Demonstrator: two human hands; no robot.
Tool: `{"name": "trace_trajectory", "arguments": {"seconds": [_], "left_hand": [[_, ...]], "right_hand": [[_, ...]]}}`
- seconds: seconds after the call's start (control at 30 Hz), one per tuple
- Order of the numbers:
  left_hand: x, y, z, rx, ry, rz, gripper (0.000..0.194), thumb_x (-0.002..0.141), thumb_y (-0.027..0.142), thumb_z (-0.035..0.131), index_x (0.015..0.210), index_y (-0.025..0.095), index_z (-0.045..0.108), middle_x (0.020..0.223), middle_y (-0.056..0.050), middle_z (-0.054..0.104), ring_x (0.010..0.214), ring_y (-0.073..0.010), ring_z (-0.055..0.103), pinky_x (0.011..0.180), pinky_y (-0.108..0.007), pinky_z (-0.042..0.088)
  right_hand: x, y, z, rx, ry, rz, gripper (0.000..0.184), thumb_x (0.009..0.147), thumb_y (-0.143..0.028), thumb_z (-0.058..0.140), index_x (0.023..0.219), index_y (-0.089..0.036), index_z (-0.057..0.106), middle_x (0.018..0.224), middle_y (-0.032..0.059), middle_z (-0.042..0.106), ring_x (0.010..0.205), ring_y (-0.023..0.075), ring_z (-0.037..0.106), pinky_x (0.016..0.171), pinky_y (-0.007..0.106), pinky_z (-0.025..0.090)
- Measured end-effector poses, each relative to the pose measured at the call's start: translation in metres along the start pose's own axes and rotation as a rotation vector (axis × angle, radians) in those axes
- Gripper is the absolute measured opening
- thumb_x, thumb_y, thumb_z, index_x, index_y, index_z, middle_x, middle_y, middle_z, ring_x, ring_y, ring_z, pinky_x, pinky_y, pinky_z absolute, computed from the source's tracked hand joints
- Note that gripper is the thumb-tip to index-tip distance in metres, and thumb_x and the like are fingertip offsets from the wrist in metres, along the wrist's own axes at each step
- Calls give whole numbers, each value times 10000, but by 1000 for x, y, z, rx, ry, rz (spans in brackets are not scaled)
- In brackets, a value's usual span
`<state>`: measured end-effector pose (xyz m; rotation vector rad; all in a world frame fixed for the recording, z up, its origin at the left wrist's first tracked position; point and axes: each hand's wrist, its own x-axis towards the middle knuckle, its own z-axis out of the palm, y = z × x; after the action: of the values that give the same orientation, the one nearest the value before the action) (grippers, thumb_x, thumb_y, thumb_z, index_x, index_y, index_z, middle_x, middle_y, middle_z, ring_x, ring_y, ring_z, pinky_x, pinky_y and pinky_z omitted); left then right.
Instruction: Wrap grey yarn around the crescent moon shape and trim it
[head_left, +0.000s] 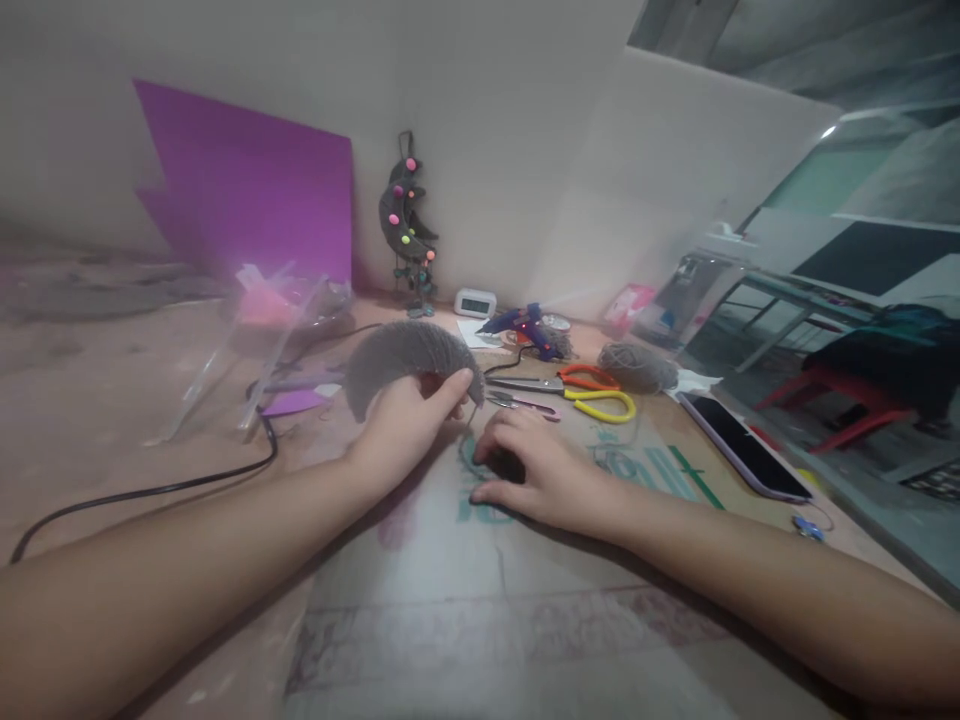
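Observation:
A grey crescent wrapped in yarn (409, 355) is in my left hand (409, 415), which pinches its right end between thumb and fingers. From that end a thin strand of grey yarn (466, 452) hangs down beside the fingertips of my right hand (536, 465). That right hand rests low over the board, its fingers curled and its thumb apart from them, with a gap between. Whether the strand touches its fingers is hard to make out. Just beyond it lie scissors with orange and yellow handles (596, 392) and small pink thread snips (525, 404).
A printed cardboard sheet (420, 640) lies under my hands. Behind stand a blue glue gun (525, 325), a small white clock (475, 303) and a decorated crescent hanging (407, 215). A grey yarn ball (637, 367) and a phone (742, 445) lie right; a black cable (150, 490) runs left.

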<state>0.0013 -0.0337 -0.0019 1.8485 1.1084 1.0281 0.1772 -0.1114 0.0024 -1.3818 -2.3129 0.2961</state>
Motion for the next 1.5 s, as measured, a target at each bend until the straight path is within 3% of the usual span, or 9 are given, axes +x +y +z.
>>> {"name": "trace_trajectory", "arguments": {"seconds": [0.2,0.5,0.67,0.8,0.9,1.03,1.17,1.33,1.5], "left_hand": [[2,-2,1,58,-43,-63,480,834,613,504,680,204,701,577,12,651,557,-175,567,628,-276,391],[3,-2,0,122,-56,-133,538,831,655,457,708,199,714,617,-2,690,560,-178,571,615,-281,382],[2,-2,0,147,-30,-133,526,825,651,463,679,203,697,603,1,679,593,-187,586,605,-278,368],[2,-1,0,137,-39,-132,526,829,649,458,694,202,700,629,-2,699,607,-192,591,624,-281,371],[2,0,-1,128,-67,-118,529,833,651,457,723,202,713,620,2,694,596,-189,583,633,-282,373],[2,1,-2,157,-58,-110,529,830,643,468,683,191,702,560,10,643,557,-177,552,603,-276,362],[2,2,-1,154,-54,-124,520,832,628,471,650,192,688,539,16,624,539,-168,539,577,-270,353],[2,3,-1,173,-55,-129,508,828,628,479,656,203,697,498,27,583,523,-164,515,571,-268,346],[2,3,-1,173,-72,-124,500,831,621,478,658,208,700,511,24,593,533,-165,518,569,-266,344]], "right_hand": [[-4,2,0,69,122,9,107,935,-237,538,845,-197,579,821,22,661,780,158,579,765,299,438],[-4,29,-5,335,349,177,102,963,-300,451,902,-220,469,609,-59,497,525,109,477,536,239,381],[5,53,-15,165,469,274,60,911,-264,497,889,-208,504,713,-18,551,645,139,532,619,271,414],[6,41,-18,157,529,295,161,840,-189,535,1000,-200,554,895,34,592,810,176,559,739,315,469],[0,15,-13,489,426,295,223,873,-261,524,1093,-226,509,1036,55,612,734,143,576,663,296,503],[-6,-8,-2,812,167,334,185,870,-327,547,900,-244,384,1211,68,594,580,82,581,493,248,475],[-7,-6,0,608,90,282,179,864,-268,562,840,-230,389,1126,54,633,606,82,542,536,246,459],[-6,3,-3,302,55,197,148,846,-236,623,884,-212,482,805,-1,611,669,124,534,616,260,448],[-3,11,-1,117,48,157,209,814,-279,705,948,-199,566,765,-10,599,666,133,543,604,252,427]]}}
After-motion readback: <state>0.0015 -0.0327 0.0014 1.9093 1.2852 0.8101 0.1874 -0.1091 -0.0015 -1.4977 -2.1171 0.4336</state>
